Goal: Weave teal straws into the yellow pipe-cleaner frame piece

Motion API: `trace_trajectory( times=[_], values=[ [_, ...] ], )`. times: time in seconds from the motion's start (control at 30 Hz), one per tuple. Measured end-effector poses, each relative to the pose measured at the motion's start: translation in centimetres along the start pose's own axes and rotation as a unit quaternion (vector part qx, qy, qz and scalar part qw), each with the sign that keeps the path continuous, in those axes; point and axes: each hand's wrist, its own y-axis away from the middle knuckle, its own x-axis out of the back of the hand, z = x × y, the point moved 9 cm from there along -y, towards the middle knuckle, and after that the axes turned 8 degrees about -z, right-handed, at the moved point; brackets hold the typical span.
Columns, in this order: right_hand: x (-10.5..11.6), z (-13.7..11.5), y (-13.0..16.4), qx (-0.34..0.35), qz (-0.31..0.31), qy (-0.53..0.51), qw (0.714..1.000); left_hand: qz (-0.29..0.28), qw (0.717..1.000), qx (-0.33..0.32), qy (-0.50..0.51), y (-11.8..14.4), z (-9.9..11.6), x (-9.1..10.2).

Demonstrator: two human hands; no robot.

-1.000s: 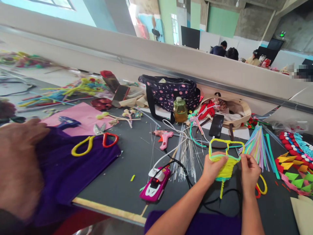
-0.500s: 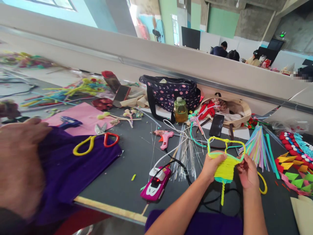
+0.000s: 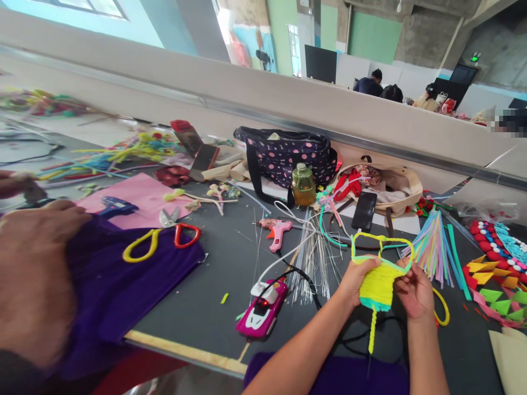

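I hold a yellow pipe-cleaner weave (image 3: 377,280) with a teal edge and a looped wire frame above the dark table. My left hand (image 3: 356,280) grips its left side. My right hand (image 3: 415,289) pinches its right side, fingers curled. A yellow tail hangs down from the weave. A bundle of pastel pipe cleaners (image 3: 432,247) lies just beyond my right hand. Thin wire rods (image 3: 313,258) lie to the left of my left hand.
A magenta glue gun (image 3: 262,307) with a lit red light and black cord lies near the front edge. A pink glue gun (image 3: 277,229), scissors (image 3: 164,237), a jar (image 3: 303,185), a dotted bag (image 3: 288,153) and a phone (image 3: 364,210) lie behind. Another person's arm (image 3: 33,280) rests on purple cloth at left.
The weave has dropped slightly toward me and turned a little in my hands. My right hand has moved lower and its fingers have curled under the weave's right edge.
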Motion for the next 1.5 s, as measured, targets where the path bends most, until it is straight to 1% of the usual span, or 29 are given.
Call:
trace_trajectory(
  times=[0.1, 0.2, 0.27, 0.33, 0.4, 0.47, 0.57, 0.63, 0.7, 0.8, 0.93, 1.07, 1.2, 1.37, 1.5],
  values=[
    [-0.5, 0.0, 0.1, -0.002, -0.026, 0.002, 1.000, -0.018, 0.999, 0.025, 0.016, -0.2, -0.6, -0.1],
    [-0.8, 0.2, 0.4, -0.006, -0.044, -0.028, 0.999, -0.042, 0.996, 0.064, 0.035, -0.3, -1.7, -0.2],
    [-0.9, 0.3, 0.4, -0.008, -0.048, -0.053, 0.997, -0.054, 0.994, 0.088, 0.046, -0.4, -2.3, -0.3],
    [-0.8, 0.5, 0.4, -0.007, -0.043, -0.065, 0.997, -0.057, 0.993, 0.093, 0.051, -0.4, -2.4, -0.3],
    [-0.5, 0.6, 0.2, 0.001, -0.026, -0.056, 0.998, -0.045, 0.996, 0.069, 0.046, -0.6, -1.8, 0.0],
    [0.1, 0.6, 0.0, 0.020, 0.010, -0.020, 1.000, -0.026, 0.999, 0.023, 0.032, -0.7, -0.7, 0.4],
    [0.6, 0.6, -0.2, 0.046, 0.063, 0.076, 0.994, 0.006, 0.999, -0.044, 0.003, -0.5, 1.1, 0.9],
    [0.4, 1.0, -0.3, 0.046, 0.067, 0.140, 0.987, 0.018, 0.997, -0.069, -0.019, -0.3, 1.9, 1.0],
    [0.1, 1.4, -0.3, 0.043, 0.066, 0.169, 0.982, 0.010, 0.997, -0.074, -0.033, -0.1, 2.2, 0.7],
    [0.3, 1.7, -0.2, 0.058, 0.085, 0.165, 0.981, -0.010, 0.997, -0.071, -0.024, -0.2, 2.0, 0.3],
    [0.8, 1.6, -0.4, 0.080, 0.102, 0.179, 0.975, 0.001, 0.995, -0.104, -0.009, -0.6, 2.1, 0.7],
    [1.0, 1.4, -0.5, 0.094, 0.109, 0.174, 0.974, -0.003, 0.996, -0.094, -0.011, -0.9, 1.7, 1.0],
    [0.6, 1.6, -0.6, 0.085, 0.091, 0.147, 0.981, -0.015, 0.994, -0.109, -0.024, -0.8, 1.9, 0.7],
    [-0.4, 1.8, -0.5, 0.065, 0.057, 0.169, 0.982, -0.013, 0.991, -0.122, -0.051, -0.5, 1.9, 0.3],
    [0.0, 2.0, -0.6, 0.063, 0.068, 0.168, 0.981, -0.014, 0.989, -0.135, -0.057, -0.2, 1.9, -0.1]
  ],
)
